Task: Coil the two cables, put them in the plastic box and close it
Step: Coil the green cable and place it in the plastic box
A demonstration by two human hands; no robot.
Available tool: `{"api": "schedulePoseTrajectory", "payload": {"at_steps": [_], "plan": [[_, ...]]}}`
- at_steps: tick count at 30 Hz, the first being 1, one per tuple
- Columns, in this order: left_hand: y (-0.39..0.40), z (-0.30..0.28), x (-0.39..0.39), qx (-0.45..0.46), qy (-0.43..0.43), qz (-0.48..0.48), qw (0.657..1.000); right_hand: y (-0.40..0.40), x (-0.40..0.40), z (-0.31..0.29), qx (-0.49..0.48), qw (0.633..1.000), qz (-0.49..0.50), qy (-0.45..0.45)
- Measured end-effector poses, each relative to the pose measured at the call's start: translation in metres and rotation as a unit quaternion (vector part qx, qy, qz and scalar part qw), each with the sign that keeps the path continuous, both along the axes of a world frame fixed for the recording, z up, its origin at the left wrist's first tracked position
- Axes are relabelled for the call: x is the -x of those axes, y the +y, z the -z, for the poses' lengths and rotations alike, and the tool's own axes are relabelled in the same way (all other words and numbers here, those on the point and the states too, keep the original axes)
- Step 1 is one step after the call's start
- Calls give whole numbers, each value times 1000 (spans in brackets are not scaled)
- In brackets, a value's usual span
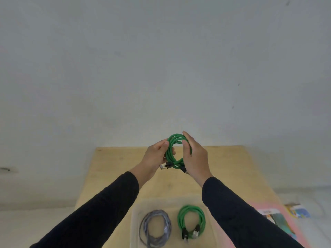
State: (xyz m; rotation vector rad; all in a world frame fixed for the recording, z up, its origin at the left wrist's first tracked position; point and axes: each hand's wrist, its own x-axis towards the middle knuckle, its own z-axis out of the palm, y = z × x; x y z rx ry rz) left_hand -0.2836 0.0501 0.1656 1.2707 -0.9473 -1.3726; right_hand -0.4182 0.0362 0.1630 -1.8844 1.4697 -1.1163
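Both hands, left hand (155,154) and right hand (194,158), fingers closed round a coiled green cable (172,153), raised beyond the plastic box (136,212). Inside the box: grey coil (155,228), second green coil (191,221).

Colours around the clear plastic box (136,212)

A green cable (170,154) with black plug boots is held above the box; inside it, a grey, possibly speckled coil (155,228) is seen left of a second green coil (191,221). Black sleeves (100,208) flank the box, on a pale tan wooden table (223,169). A pale grey wall (161,68) is seen behind.
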Motion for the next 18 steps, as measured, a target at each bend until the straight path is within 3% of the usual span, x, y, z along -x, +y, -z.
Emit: {"api": "schedulePoseTrajectory", "payload": {"at_steps": [8,18], "plan": [[72,90,34,-23,-156,-27,987,81,36,74,-90,996,5,7],[111,131,68,-147,-164,-53,974,118,68,122,-191,981,22,16]]}}
